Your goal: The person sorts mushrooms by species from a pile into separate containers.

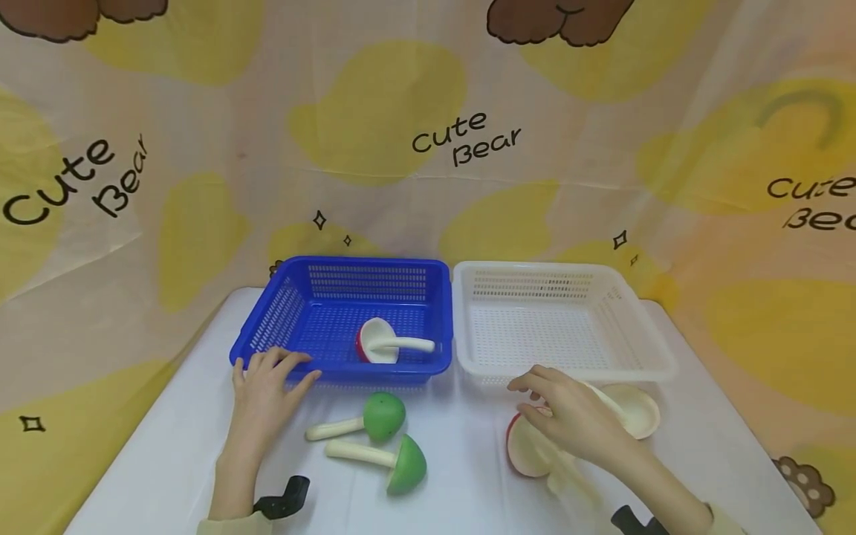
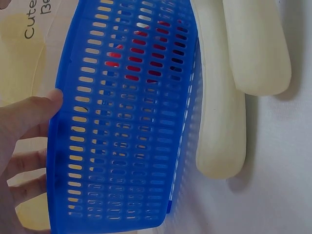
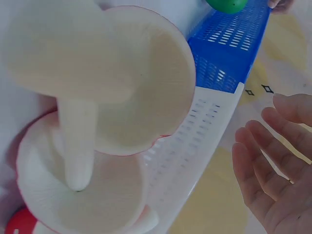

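Observation:
My left hand (image 1: 264, 394) holds the front-left rim of a blue basket (image 1: 374, 369), thumb on the near side and fingers over the edge. Inside the basket lies a toy mushroom (image 1: 377, 342) with a red cap and white stem. Two green-capped toy mushrooms (image 1: 384, 416) (image 1: 409, 468) lie in front of it. Above the table, my right hand (image 1: 575, 416) has its fingers loosely spread and nothing in them. Beneath and beside that hand are red-edged toy mushrooms (image 1: 524, 449) (image 1: 638, 412), partly hidden by it; the right wrist view shows their pale undersides (image 3: 161, 83) close up.
A white basket (image 1: 562, 371) stands right of the blue one, their sides nearly touching. Both rest on a white-covered table (image 1: 468, 483). Behind hangs a patterned cloth (image 1: 374, 111) with "Cute Bear" lettering.

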Motion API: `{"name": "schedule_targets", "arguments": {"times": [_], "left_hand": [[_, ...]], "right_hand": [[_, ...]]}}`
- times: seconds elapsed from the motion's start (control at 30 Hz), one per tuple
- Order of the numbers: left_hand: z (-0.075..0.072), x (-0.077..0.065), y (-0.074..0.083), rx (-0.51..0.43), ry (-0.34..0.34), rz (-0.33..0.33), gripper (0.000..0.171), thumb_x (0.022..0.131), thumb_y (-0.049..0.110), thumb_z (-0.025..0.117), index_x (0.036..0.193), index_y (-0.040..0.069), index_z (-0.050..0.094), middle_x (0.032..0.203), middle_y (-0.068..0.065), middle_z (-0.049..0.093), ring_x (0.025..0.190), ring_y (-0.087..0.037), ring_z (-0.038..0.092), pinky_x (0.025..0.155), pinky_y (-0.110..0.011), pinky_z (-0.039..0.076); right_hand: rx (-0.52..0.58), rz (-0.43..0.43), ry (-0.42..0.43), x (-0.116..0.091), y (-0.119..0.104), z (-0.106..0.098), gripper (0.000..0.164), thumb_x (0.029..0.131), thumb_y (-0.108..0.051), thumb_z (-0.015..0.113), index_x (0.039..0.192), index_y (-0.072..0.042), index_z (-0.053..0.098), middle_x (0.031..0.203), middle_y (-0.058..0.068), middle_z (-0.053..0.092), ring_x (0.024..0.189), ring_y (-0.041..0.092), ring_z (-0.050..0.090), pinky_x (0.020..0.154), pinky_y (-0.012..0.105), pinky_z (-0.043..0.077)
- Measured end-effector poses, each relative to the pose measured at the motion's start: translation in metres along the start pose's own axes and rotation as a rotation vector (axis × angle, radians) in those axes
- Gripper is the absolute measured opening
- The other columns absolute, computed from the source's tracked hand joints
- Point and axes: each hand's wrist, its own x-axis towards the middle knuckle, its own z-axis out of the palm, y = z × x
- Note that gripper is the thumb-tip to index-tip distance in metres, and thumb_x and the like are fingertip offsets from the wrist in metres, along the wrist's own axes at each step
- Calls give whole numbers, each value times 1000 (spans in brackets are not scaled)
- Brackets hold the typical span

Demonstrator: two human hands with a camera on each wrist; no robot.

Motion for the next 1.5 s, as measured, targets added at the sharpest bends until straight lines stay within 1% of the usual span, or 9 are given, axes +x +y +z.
{"name": "schedule_targets", "arguments": {"times": [0.17,0.43,0.57,0.77,0.9,1.03,1.17,1.3,1.5], "left_hand": [[-1,0,-1,-4,-10,-11,28,85,29,72,105,10,68,106,-16,61,111,-42,46,107,-77,12],[1,0,-1,-7,-4,-7,28,84,29,73,105,10,68,105,-15,61,110,-42,46,107,-76,12],[0,0,-1,-6,-4,-7,28,84,29,73,105,10,68,104,-15,61,110,-41,46,107,-76,12],[0,0,-1,-10,-1,-4,28,85,29,73,105,10,68,104,-15,61,110,-41,46,107,-76,12],[1,0,-2,-14,0,-1,28,85,29,72,105,10,68,105,-15,60,110,-41,46,107,-76,12],[2,0,-2,-14,1,0,29,85,30,72,105,10,68,104,-15,60,109,-41,47,106,-76,12],[2,0,-2,-13,1,0,29,84,30,73,105,10,68,104,-14,60,109,-40,47,106,-76,13],[1,1,-1,-11,-2,-3,29,84,30,73,105,11,69,104,-14,60,109,-40,47,106,-76,13],[1,1,-1,-11,-6,-7,29,84,30,73,105,10,69,105,-14,61,110,-40,47,107,-76,13]], "right_hand": [[-24,22,27,-12,3,4,24,80,-11,72,101,-21,69,90,-13,63,80,7,61,64,18,49],[-39,-11,158,-29,8,14,25,72,-10,79,89,-25,68,84,-22,60,74,1,57,61,15,46],[-43,-63,226,-36,12,20,31,65,-6,82,88,-22,69,85,-19,63,71,0,56,61,14,46],[-132,-75,243,-44,13,24,35,61,-8,85,89,-21,68,92,-14,61,73,1,54,62,15,47],[-174,-38,210,-49,13,25,34,61,-10,85,87,-21,67,101,-7,61,77,2,53,61,15,47],[-161,38,137,-53,11,25,30,64,-13,84,87,-20,66,110,-2,63,81,6,54,60,16,47],[-122,129,46,-53,10,22,26,70,-14,81,91,-21,67,99,-3,63,81,7,54,57,16,43],[-65,222,-41,-54,10,20,24,74,-16,77,95,-22,67,84,-8,57,73,3,50,53,16,37],[-89,255,-81,-56,11,23,26,74,-16,77,96,-23,67,81,-13,55,71,0,52,51,17,37]]}}
